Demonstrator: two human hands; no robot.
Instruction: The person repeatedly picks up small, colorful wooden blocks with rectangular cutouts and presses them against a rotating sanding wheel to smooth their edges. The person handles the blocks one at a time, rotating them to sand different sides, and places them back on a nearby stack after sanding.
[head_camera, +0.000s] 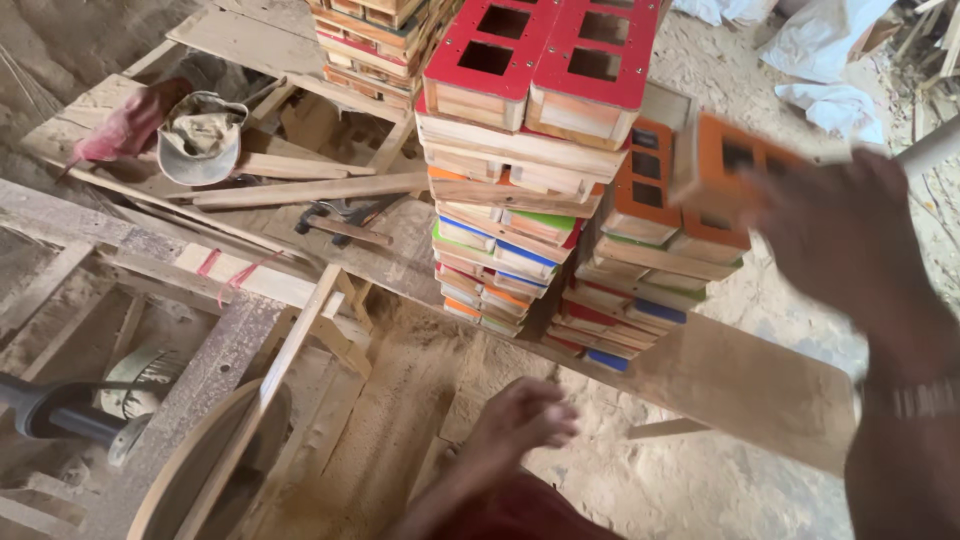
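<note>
Orange-faced and wooden-sided, the box (722, 165) in my right hand (850, 240) is hovering at the right edge of the stacks, level with the orange-topped box (640, 185) that is already sitting on the shorter stack (625, 290). My fingers are wrapping around it from the right, though the blur is hiding just how they are closing. My left hand (525, 415) is hanging low over the sawdust, fingers loosely curled and holding nothing.

I am judging this to be the stacking step — one more box going up onto the pile. The next move is calling for lining the box up square beside or upon its orange neighbour and setting it down gently, since the taller stack (510, 190) is leaning a little and a knock could tip it.

As for what holds what: the boxes are hollow frames with rectangular cut-outs in their coloured faces, red ones (545, 50) topping the tall stack, and I am seeing nothing inside them. Both stacks are resting on a rough plank platform (740, 385), toward its near edge. A cap (200, 135) is lying upside down at the far left corner of the boards, empty, with a reddish cloth (125, 125) touching its left side — and a round wooden disc (190, 480) is standing at the lower left.
</note>
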